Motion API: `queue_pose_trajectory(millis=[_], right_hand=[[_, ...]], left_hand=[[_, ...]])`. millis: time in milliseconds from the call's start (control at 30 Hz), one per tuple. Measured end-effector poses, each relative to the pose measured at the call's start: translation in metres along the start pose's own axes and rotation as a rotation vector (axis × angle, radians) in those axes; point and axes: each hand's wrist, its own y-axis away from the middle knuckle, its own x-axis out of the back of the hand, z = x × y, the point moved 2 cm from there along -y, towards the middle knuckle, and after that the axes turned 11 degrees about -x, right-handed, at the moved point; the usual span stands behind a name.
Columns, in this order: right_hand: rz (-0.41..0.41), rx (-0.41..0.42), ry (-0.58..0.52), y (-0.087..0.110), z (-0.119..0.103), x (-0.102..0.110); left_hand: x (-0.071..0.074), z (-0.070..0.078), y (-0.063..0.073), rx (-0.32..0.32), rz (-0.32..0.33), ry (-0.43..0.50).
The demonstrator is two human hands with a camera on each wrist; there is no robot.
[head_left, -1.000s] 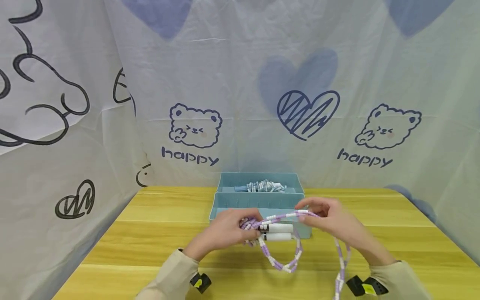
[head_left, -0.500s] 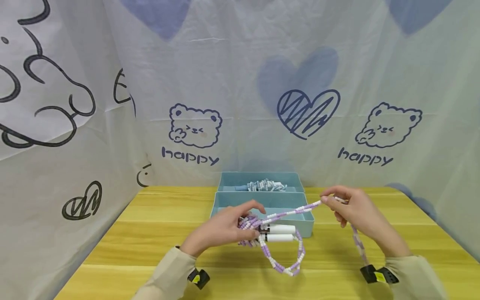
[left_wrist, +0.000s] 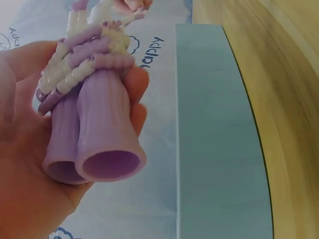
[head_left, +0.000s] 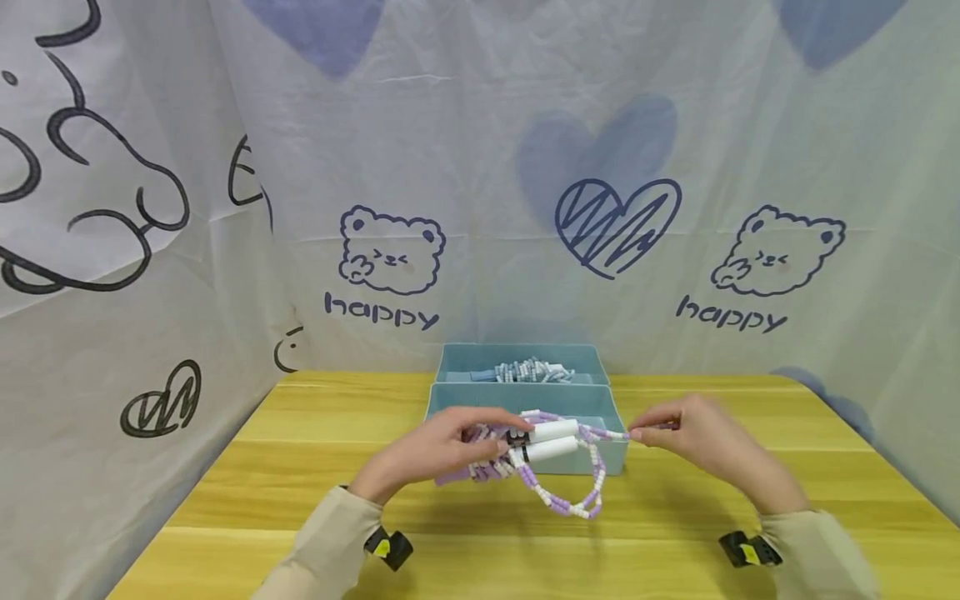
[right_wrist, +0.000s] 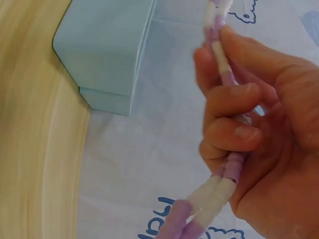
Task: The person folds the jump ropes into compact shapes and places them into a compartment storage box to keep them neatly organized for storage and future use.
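Note:
My left hand (head_left: 438, 457) grips the two handles of a beaded jump rope, with purple and white rope wrapped round them. In the left wrist view the purple handle grips (left_wrist: 107, 119) show hollow ends, and the beaded coils (left_wrist: 89, 57) cross above them. White handle ends (head_left: 553, 438) stick out to the right of that hand in the head view. A beaded loop (head_left: 558, 504) hangs below them. Right of the bundle, my right hand (head_left: 701, 446) pinches the rope between thumb and forefinger. Its other fingers curl round the trailing beaded strand (right_wrist: 214, 201), which runs out past the palm.
A pale blue two-compartment box (head_left: 617, 458) stands on the wooden table (head_left: 315, 467) just behind the hands. In its far compartment lies a blue and white beaded rope (head_left: 528, 372). A printed cloth (head_left: 480, 275) hangs behind the table.
My right hand moved right and up, drawing the strand out, then came back down and slightly left. The handle bundle in my left hand has tilted, with its white ends higher.

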Motion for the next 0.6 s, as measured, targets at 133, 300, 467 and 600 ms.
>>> queue_pose_trajectory(millis=[133,300,467,600], right_hand=[[-0.106,0.022,-0.007,-0.001,-0.003,-0.012],[-0.218,0.082,-0.015,0.0,-0.012,-0.03],[-0.324,0.166,-0.054,0.006,-0.031,-0.046],[-0.34,0.22,-0.108,0.014,-0.053,-0.058]], left_hand=[[-0.001,-0.002,-0.002,0.018,0.092,-0.036],[-0.003,-0.006,-0.003,0.056,0.17,-0.06],[-0.004,-0.01,-0.005,0.089,0.229,-0.076],[-0.006,-0.011,-0.007,0.089,0.263,-0.138]])
